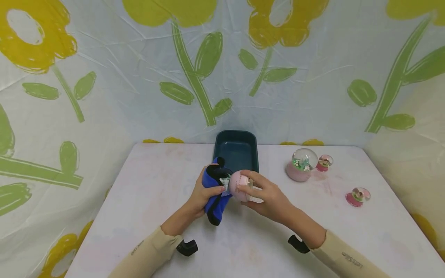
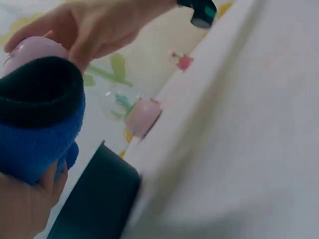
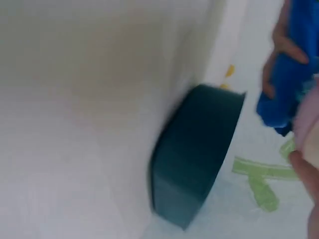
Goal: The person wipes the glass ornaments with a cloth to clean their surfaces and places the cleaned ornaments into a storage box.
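My left hand (image 1: 201,195) grips a blue cloth (image 1: 216,211) with black edging, bunched up in front of the dark teal bin. From the right, my right hand (image 1: 269,197) holds a snow globe (image 1: 239,186) by its pink base, tipped sideways. Its glass end points left into the cloth, which partly hides the dome. In the left wrist view the black-rimmed fold of the cloth (image 2: 45,139) covers part of the pink base (image 2: 40,49). The right wrist view catches only the edge of the snow globe (image 3: 306,117) and a few right fingers.
Behind the hands, a dark teal bin (image 1: 257,156) stands at the table's back edge. To the right are a larger pink-based snow globe (image 1: 299,172) and two small ones (image 1: 324,165), (image 1: 356,197). A flower-printed sheet (image 1: 114,104) hangs around the white table (image 1: 156,173).
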The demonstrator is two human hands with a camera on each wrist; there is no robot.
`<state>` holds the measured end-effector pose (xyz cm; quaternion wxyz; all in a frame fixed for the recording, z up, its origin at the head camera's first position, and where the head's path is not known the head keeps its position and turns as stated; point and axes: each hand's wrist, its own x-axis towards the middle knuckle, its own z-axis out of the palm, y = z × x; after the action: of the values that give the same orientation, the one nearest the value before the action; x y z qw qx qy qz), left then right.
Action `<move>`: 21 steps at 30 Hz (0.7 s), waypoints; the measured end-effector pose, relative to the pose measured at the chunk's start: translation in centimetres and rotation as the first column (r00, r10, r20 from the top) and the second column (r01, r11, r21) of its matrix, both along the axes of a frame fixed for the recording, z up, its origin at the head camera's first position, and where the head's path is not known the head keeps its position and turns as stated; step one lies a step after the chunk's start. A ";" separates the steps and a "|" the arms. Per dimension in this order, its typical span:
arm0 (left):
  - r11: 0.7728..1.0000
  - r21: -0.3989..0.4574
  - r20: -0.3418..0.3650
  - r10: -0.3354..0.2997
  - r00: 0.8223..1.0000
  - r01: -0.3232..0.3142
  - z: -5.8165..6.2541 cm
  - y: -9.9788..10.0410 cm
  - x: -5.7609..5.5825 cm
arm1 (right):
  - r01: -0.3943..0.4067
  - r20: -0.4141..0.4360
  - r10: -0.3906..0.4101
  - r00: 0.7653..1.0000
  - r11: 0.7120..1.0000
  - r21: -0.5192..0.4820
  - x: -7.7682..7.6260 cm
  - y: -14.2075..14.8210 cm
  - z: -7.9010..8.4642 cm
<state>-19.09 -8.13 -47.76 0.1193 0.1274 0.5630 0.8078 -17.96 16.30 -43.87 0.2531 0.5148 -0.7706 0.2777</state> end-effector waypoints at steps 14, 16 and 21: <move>0.943 -0.271 -0.389 0.075 0.918 -0.192 -2.0 -0.8 -0.4 | 0.194 0.499 -0.119 0.858 0.976 -0.100 0.4 -1.2 -1.4; 0.948 -0.252 -0.335 0.104 0.936 -0.196 -2.1 -0.7 -0.2 | 0.243 0.470 -0.169 0.866 0.965 -0.099 0.5 -1.5 -1.4; 0.971 -0.150 -0.233 0.148 0.961 -0.186 -1.8 -0.7 -0.3 | 0.330 0.472 -0.233 0.851 0.935 -0.133 0.6 -2.1 -1.4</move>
<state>-19.38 -8.79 -49.52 -0.0021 0.1572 0.6486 0.7447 -17.35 14.18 -45.24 0.1594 0.2884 -0.8417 0.4278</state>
